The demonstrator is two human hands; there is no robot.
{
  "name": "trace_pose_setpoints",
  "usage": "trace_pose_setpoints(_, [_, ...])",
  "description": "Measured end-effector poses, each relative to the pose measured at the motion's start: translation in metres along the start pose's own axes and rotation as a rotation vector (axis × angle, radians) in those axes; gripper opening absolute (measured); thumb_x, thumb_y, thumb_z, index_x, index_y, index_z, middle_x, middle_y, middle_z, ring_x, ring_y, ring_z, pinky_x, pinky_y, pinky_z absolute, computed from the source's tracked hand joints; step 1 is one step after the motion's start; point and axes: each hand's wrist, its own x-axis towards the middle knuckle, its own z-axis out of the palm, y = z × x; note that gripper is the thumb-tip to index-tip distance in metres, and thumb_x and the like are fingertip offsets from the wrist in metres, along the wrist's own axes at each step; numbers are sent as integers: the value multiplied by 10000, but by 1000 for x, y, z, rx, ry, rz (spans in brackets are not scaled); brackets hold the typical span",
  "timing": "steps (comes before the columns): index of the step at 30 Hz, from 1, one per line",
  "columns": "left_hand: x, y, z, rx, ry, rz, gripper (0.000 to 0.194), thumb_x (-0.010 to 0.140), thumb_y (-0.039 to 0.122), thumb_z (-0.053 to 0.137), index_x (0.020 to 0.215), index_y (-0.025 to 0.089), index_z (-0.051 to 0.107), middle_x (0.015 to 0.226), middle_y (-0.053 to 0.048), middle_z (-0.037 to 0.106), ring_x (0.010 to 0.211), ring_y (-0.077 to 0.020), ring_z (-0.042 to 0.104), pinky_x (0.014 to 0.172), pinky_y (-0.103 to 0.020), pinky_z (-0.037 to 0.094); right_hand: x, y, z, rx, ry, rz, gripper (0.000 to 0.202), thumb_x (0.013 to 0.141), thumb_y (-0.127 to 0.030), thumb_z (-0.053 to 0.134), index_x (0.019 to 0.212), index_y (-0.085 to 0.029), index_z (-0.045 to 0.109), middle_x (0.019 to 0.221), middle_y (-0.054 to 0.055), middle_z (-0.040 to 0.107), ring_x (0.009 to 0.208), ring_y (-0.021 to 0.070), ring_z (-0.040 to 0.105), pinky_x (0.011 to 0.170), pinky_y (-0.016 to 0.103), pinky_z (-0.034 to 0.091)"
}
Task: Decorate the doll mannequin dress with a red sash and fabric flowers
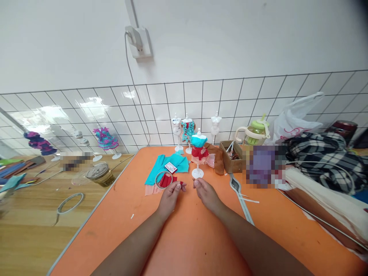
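Observation:
Over the orange table [172,237], my left hand [171,195] pinches a small red scrap [181,184]. My right hand [206,191] is a short gap to its right, fingers pressed together on something too small to name. Just beyond my hands stands a small white dress form [197,173], wearing a turquoise top and a red and pink skirt. Left of it lie turquoise fabric [155,168], a small white and red card [171,167], folded red fabric [166,180] and a roll of tape [156,179] resting partly on the red fabric.
More dress forms [216,124] stand by the tiled wall. Right are a cardboard box [234,165], a green-lidded jug [257,132], plaid cloth [313,153] and a grey strap [243,203]. A lidded jar [102,176] and another tape roll [70,203] sit on the wooden table at left.

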Motion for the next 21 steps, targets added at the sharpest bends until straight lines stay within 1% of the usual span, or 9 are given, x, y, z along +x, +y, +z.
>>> trace_pose_setpoints(3, [3,-8,-4,-98,82,-48,398,875,462,466,1079,166,635,952,-73,656,921,-198,581,919,-358,427,3,-1,-11,-351,89,-22,293,879,-490,398,857,-213,489,643,-31,502,591,121,475,529,221,282])
trace_pose_setpoints(5, [4,-12,-5,-199,86,-59,426,853,458,507,1156,176,606,1039,-86,645,938,-205,589,926,-374,438,0,-4,-13,-588,50,-4,217,858,-418,459,946,-224,506,753,-5,587,664,146,529,552,230,275])
trace_pose_setpoints(7, [4,-16,-6,-262,63,-57,455,816,416,575,1209,187,574,1076,-87,636,980,-211,584,949,-376,427,-8,-7,-12,-794,-27,-6,197,854,-359,463,997,-235,518,831,16,622,705,163,558,559,239,267])
trace_pose_setpoints(9, [5,-19,-5,-257,33,-59,501,774,367,631,1237,192,552,1053,-80,641,1013,-210,572,963,-364,413,-18,-6,-9,-940,-73,-11,196,875,-339,421,986,-231,543,882,38,626,734,174,570,571,248,279])
trace_pose_setpoints(11, [6,-23,-4,-213,17,-58,508,762,351,641,1236,190,553,1026,-73,641,998,-201,577,954,-353,415,-27,-2,-7,-1022,-60,-20,233,885,-330,397,1013,-227,562,941,62,615,801,192,569,610,262,314])
trace_pose_setpoints(14, [6,-26,0,-122,-18,-32,484,788,352,602,1239,184,550,986,-66,634,941,-187,592,932,-353,427,-34,5,-9,-1047,22,-65,351,832,-311,476,1168,-225,531,1043,92,586,969,237,517,747,306,358])
trace_pose_setpoints(16, [5,-24,3,-51,-61,-6,493,799,336,582,1261,171,530,922,-52,629,914,-181,596,918,-354,435,-36,7,-12,-998,77,-146,472,770,-256,533,1239,-227,491,1141,99,550,1075,253,455,864,349,340])
trace_pose_setpoints(18, [2,-19,6,14,-121,22,498,809,314,562,1278,157,510,870,-39,619,884,-172,595,903,-355,442,-36,8,-13,-873,120,-232,500,727,-173,537,1222,-235,505,1191,80,532,1110,235,430,924,353,320])
trace_pose_setpoints(21, [-4,-11,12,87,-218,71,499,818,287,543,1299,166,488,852,-29,613,855,-161,586,886,-356,450,-34,8,-11,-604,180,-257,340,730,-143,525,1055,-221,591,1080,49,595,1005,190,500,873,307,373])
